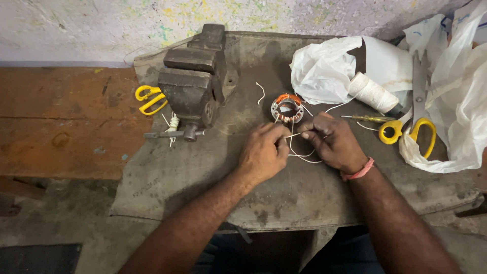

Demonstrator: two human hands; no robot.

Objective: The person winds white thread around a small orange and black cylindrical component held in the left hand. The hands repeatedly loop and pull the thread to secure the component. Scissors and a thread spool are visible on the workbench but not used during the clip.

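Both hands pinch white string between them: left hand closed on one strand, right hand closed on the other, a slack loop hanging just below the grip toward the body. Just beyond the fingertips, touching or nearly so, sits the stator, a small ring with copper windings, flat on the metal bench. The string runs up from the grip into it. Risks as I see it: pull too hard and the light stator slides or tips, since nothing clamps it; the loop could snag on a winding or knot early. Right of the grip: screwdriver, yellow scissors, string spool, white bags; the feed line could drag the spool. Far left: vise, second scissors.
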